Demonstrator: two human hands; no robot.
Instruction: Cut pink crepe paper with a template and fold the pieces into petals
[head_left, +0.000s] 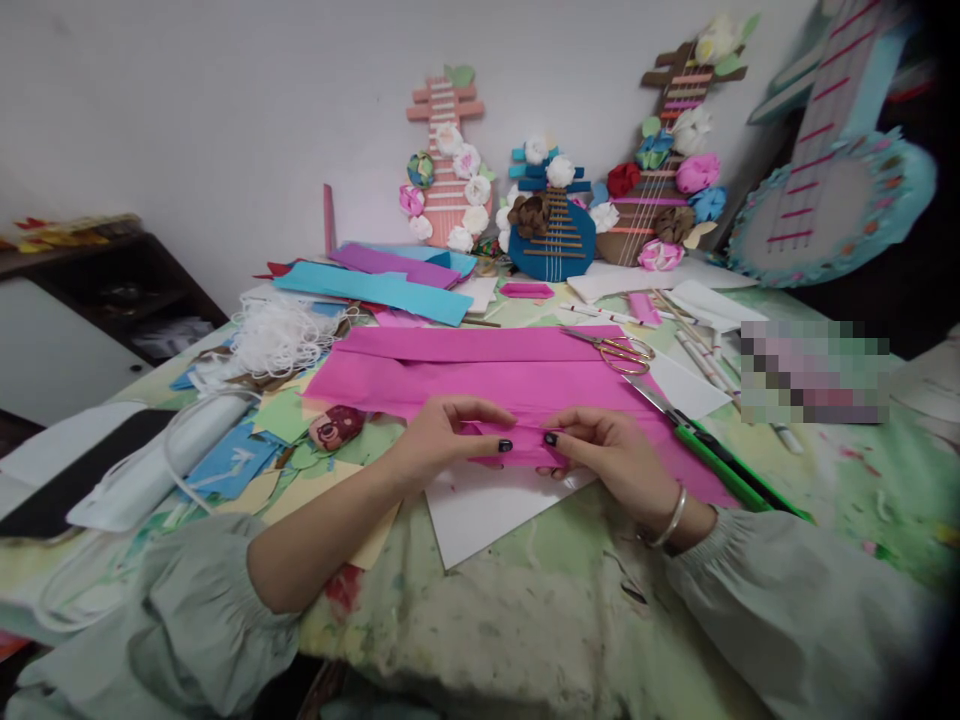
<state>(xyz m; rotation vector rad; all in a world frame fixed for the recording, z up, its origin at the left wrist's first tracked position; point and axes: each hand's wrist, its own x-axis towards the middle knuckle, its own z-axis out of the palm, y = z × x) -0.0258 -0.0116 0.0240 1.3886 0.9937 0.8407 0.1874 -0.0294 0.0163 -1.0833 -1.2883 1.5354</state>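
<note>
Between my two hands is a small folded piece of pink crepe paper [529, 440]. My left hand [442, 435] pinches its left end, thumb in front. At the other end, the thumb and fingers of my right hand [606, 450] close on it too. Behind and under the hands lie larger pink paper sheets [480, 378], partly over a white board [480, 515]. Small gold-handled scissors [624, 352] rest on the pink paper. Green-handled scissors [720, 460] lie just right of my right hand, blades slightly under its far side.
Left are a white string bundle [281, 335], paper scraps [232, 460], a power strip [161, 465] and a dark phone-like slab [82, 470]. Blue paper strips [375, 290] lie behind. Flower-decorated paper instruments [551, 235] lean against the wall. Rolled paper sticks [705, 360] lie right.
</note>
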